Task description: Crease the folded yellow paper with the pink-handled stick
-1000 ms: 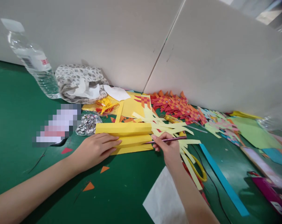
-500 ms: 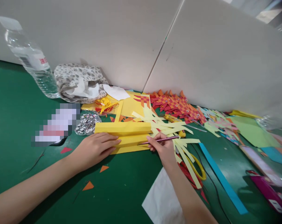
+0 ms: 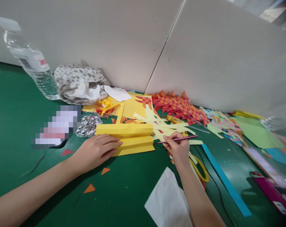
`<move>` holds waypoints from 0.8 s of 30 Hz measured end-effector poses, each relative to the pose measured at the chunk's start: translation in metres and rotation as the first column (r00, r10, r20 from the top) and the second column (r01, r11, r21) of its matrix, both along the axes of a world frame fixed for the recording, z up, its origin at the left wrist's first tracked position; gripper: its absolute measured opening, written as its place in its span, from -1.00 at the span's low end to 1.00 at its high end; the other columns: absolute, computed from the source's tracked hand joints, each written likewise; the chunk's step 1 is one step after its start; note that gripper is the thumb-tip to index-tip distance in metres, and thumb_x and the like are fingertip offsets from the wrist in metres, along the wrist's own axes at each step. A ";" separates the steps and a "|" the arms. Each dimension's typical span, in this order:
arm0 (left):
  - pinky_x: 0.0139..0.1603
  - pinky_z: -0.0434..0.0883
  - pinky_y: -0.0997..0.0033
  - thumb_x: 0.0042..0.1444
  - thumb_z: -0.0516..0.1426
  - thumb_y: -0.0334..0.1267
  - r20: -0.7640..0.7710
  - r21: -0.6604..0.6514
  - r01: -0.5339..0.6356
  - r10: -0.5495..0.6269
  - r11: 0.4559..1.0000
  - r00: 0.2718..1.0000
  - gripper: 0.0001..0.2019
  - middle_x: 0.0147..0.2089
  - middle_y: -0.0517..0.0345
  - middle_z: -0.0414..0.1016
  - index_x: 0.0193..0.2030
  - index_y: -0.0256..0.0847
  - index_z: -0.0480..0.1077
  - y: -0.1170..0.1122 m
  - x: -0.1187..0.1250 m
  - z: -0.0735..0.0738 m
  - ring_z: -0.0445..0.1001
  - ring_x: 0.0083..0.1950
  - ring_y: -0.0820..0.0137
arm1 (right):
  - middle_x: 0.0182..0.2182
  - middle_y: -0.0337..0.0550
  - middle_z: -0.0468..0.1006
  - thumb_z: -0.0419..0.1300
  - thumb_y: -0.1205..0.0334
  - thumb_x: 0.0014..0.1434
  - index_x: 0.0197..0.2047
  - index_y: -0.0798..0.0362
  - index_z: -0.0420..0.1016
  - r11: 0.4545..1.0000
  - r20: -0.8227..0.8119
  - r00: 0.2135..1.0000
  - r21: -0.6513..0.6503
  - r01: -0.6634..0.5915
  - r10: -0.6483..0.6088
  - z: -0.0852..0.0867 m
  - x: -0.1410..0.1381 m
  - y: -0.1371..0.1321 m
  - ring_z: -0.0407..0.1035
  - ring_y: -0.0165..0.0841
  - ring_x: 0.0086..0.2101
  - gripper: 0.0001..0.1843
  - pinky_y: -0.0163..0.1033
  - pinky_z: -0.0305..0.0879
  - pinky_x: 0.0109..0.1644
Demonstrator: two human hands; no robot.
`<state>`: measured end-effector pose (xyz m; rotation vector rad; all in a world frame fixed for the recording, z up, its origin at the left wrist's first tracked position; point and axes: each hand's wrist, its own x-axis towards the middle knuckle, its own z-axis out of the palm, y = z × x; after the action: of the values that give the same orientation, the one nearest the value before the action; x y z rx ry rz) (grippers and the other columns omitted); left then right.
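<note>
My left hand [image 3: 96, 153] lies with its fingers stretched flat on the left part of a yellow sheet of paper [image 3: 135, 142]. The sheet has pleats running lengthwise and rests on the green table. Just off the paper's right edge, my right hand [image 3: 178, 146] pinches a slim dark purple pencil [image 3: 186, 138], its dark tip pointing left toward that edge. Pale yellow paper strips [image 3: 171, 126] lie behind and partly beneath my right hand. A white paper sheet [image 3: 165, 198] sits under my right forearm.
A water bottle [image 3: 34, 63], a patterned tissue pouch [image 3: 81, 82] and a bag of googly eyes [image 3: 88, 124] stand at the left. Red and orange woven paper fish [image 3: 178, 107] are piled by the partition. A blue strip [image 3: 225, 179] and a magenta object [image 3: 271, 192] lie right.
My right hand has moved right with the pencil, so the tip has left the yellow paper. My left hand and the paper have stayed in place.
</note>
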<state>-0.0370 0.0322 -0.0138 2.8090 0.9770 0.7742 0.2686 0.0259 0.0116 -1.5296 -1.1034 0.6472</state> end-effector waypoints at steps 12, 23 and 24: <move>-0.05 0.46 0.26 0.31 0.00 -0.25 -0.010 0.012 -0.001 0.001 1.000 1.000 -0.74 0.02 0.13 0.54 0.04 -0.11 0.44 0.000 0.000 -0.001 0.51 -0.02 0.30 | -0.65 -0.28 0.48 0.40 0.03 -0.05 -0.54 0.03 0.33 0.924 -0.094 0.931 -0.120 -0.363 0.354 -0.001 -0.038 -0.010 0.31 -0.45 -0.64 -0.64 -0.36 0.25 -0.56; -0.05 0.46 0.24 0.31 0.00 -0.26 -0.024 0.013 0.005 -0.004 1.000 1.000 -0.74 0.04 0.15 0.53 0.05 -0.13 0.42 0.000 0.000 -0.001 0.50 -0.01 0.30 | -0.72 -0.31 0.44 0.43 0.07 -0.10 -0.58 0.05 0.32 0.966 -0.140 0.964 -0.099 -0.239 0.224 -0.008 -0.021 -0.001 0.26 -0.49 -0.68 -0.63 -0.42 0.19 -0.60; -0.05 0.46 0.24 0.31 0.00 -0.26 -0.025 0.016 0.005 -0.005 1.000 1.000 -0.74 0.04 0.16 0.53 0.05 -0.13 0.42 0.000 0.000 -0.001 0.50 -0.01 0.30 | -0.73 -0.32 0.43 0.43 0.08 -0.12 -0.59 0.05 0.32 0.970 -0.142 0.967 -0.091 -0.227 0.213 -0.009 -0.018 0.000 0.26 -0.50 -0.69 -0.62 -0.43 0.17 -0.61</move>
<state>-0.0370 0.0326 -0.0151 2.8401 0.9715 0.7511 0.2507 0.0257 0.0031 -1.4422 -1.1622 0.9592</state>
